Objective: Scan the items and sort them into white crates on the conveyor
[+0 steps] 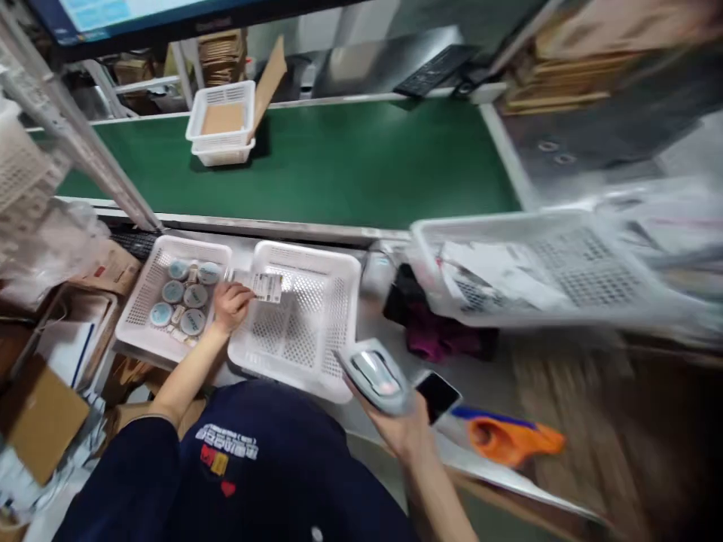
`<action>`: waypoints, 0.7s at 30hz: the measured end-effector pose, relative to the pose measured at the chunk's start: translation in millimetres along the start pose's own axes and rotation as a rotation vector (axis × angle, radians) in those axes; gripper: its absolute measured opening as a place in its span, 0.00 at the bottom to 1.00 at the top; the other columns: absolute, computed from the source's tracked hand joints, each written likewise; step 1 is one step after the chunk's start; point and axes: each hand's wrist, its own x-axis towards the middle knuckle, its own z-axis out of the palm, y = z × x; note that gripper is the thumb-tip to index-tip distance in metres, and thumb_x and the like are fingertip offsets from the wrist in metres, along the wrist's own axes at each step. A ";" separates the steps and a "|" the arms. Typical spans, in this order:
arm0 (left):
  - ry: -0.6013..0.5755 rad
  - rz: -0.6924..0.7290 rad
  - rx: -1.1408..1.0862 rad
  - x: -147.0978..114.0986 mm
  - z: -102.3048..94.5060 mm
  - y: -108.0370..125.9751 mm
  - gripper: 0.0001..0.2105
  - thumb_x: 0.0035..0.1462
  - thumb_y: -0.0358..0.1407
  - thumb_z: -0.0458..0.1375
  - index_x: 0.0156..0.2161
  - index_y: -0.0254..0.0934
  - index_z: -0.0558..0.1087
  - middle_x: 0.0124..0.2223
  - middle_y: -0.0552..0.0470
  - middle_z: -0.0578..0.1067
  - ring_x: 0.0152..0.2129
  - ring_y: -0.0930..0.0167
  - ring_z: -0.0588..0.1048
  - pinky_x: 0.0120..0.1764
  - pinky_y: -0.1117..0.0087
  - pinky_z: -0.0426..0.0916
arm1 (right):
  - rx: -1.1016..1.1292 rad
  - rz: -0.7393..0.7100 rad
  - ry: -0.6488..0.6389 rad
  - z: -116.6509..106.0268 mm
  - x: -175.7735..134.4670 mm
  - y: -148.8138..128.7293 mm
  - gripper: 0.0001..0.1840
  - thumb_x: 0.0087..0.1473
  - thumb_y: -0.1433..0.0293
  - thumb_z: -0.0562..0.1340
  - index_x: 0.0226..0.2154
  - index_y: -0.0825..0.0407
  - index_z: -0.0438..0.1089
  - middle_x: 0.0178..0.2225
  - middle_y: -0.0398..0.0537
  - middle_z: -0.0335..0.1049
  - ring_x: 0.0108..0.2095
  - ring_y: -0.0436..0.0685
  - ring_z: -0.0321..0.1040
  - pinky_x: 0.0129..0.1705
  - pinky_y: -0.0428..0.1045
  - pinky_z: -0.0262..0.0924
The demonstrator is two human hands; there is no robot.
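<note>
Printed slip (267,287) is over the left part of the middle basket (350,331), its near end pinched between the thumb and fingers of the left hand (229,305). It sticks out to the right of that hand, its long axis running roughly left to right. The scanner (376,376) is nearer to the body and to the right of the slip, well apart from it; its long axis slants, with the far end pointing up and left toward the basket's near right corner. The right hand (411,427) is closed around the lower part of the scanner, though most of its fingers are hidden. So the left hand is the one at the slip, and the width of the basket lies between the two hands.

Through the middle basket the perforated floor shows beneath the slip. Just left of it, the left basket (132,324) holds six round tubs (195,295) with pale blue and white lids, in two rows, with smaller pieces between them. On the right, a blurred larger basket (508,316) holds white papers or packets; I cannot tell which. A phone-like device (437,395) lies just beside the right hand, and dark purple cloth (432,331) lies on the desk (373,327) beyond.
</note>
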 end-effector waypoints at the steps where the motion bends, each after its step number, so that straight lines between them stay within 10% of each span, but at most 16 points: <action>1: -0.075 0.105 0.002 -6.3 3.1 3.6 0.05 0.64 0.33 0.66 0.39 0.46 0.84 0.49 0.42 0.86 0.61 0.53 0.79 0.72 0.45 0.62 | -0.007 -0.027 -0.036 -2.3 8.7 -12.7 0.23 0.55 0.52 0.66 0.47 0.48 0.74 0.47 0.60 0.83 0.48 0.72 0.82 0.55 0.65 0.78; 6: -0.373 0.312 0.022 -21.6 24.8 4.2 0.05 0.66 0.39 0.65 0.41 0.49 0.86 0.50 0.42 0.88 0.59 0.52 0.81 0.71 0.41 0.64 | -0.219 -0.066 -0.211 -9.1 38.3 -56.5 0.10 0.53 0.64 0.69 0.38 0.50 0.75 0.41 0.53 0.80 0.42 0.65 0.79 0.44 0.52 0.67; 12: -0.401 0.364 0.065 -19.6 23.2 -5.1 0.18 0.56 0.24 0.66 0.47 0.47 0.86 0.63 0.44 0.83 0.67 0.52 0.76 0.78 0.39 0.53 | -0.369 -0.012 -0.320 -3.5 28.0 -38.8 0.09 0.55 0.72 0.68 0.40 0.50 0.77 0.41 0.51 0.79 0.42 0.63 0.77 0.41 0.50 0.60; 17: 0.058 -0.176 0.140 31.6 -43.5 -40.4 0.21 0.58 0.18 0.60 0.54 0.36 0.79 0.69 0.34 0.75 0.73 0.53 0.67 0.76 0.50 0.58 | -0.272 -0.030 -0.344 4.7 22.3 -7.2 0.08 0.55 0.72 0.66 0.39 0.50 0.76 0.42 0.55 0.78 0.41 0.66 0.78 0.41 0.54 0.62; 21: 0.116 -0.416 0.161 37.5 -78.2 -73.4 0.27 0.46 0.26 0.77 0.51 0.34 0.74 0.63 0.25 0.75 0.69 0.39 0.69 0.69 0.41 0.64 | -0.260 -0.039 -0.361 18.5 25.7 -6.4 0.10 0.50 0.73 0.66 0.38 0.48 0.74 0.41 0.55 0.78 0.43 0.69 0.79 0.41 0.55 0.64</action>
